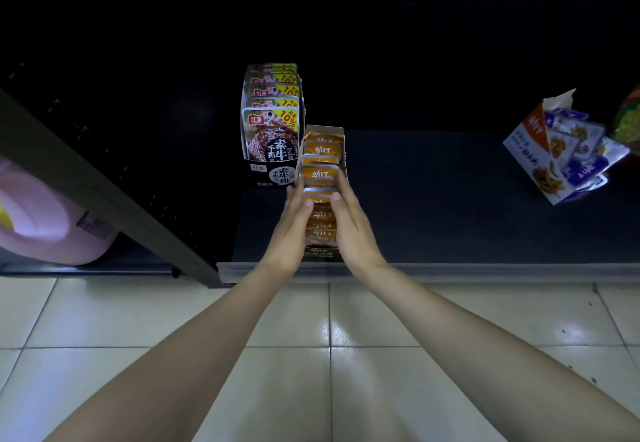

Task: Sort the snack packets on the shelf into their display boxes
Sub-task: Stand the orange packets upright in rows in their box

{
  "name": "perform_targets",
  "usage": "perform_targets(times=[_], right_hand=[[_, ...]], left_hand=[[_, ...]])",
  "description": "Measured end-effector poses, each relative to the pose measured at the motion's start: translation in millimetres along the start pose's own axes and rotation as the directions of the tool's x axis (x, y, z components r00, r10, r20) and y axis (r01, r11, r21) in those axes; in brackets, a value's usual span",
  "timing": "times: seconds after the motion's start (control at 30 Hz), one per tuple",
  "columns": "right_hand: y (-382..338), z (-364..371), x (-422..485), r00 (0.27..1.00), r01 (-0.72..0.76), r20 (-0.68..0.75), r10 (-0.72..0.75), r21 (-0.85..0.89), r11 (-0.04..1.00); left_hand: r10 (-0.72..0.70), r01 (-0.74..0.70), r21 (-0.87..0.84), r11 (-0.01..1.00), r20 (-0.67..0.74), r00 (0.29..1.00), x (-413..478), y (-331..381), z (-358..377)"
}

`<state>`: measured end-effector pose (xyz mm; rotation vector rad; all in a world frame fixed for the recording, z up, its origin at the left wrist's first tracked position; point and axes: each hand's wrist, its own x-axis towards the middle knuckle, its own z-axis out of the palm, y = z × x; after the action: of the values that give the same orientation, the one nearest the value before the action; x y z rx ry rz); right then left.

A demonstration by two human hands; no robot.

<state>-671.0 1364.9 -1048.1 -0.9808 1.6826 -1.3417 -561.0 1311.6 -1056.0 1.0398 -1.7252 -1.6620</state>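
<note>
Pale tiled floor (381, 320), glossy, fills the lower half of the frame. Dark shelf (433, 199), low, spans the centre and right, with a grey front rail (485, 272) along its near edge. Black slanting upright (104, 178), crossing the left of the frame. Pink plastic container (41, 220), at the left edge behind that upright. Blue-and-white display box (530, 150), at the right of the shelf, tipped over with its torn flap raised; blue packets (581, 168) spill loosely out of it. Black display box (270, 171), upright at centre, holding a neat row of grey-topped packets (270, 130) with yellow corner flashes. Orange display box (323, 130), just right of the black box and nearly touching it, running from the shelf's front edge inward, filled with a row of orange packets (320, 173). Left hand (292, 227) and right hand (351, 227), close together, one on each side of the orange box; fingers straight against its sides, thumbs resting on the packet tops.
</note>
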Motion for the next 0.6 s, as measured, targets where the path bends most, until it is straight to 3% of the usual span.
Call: perform_targets(times=[0.13,0.4,0.6], right_hand=[[4,-7,3,0.996,0.017,-0.082,-0.026,-0.108,0.994],[6,-5,0,0.995,0.023,-0.093,-0.033,-0.106,0.994],[-1,-9,3,1.0,0.01,0.015,-0.008,-0.107,0.994]], left_hand=[[0.045,-0.045,0.005,0.999,-0.074,0.996,-2,5,3],[0.022,-0.013,0.055,0.998,-0.156,0.988,4,1,4],[-0.051,0.044,-0.073,0.996,-0.1,0.994,9,6,4]])
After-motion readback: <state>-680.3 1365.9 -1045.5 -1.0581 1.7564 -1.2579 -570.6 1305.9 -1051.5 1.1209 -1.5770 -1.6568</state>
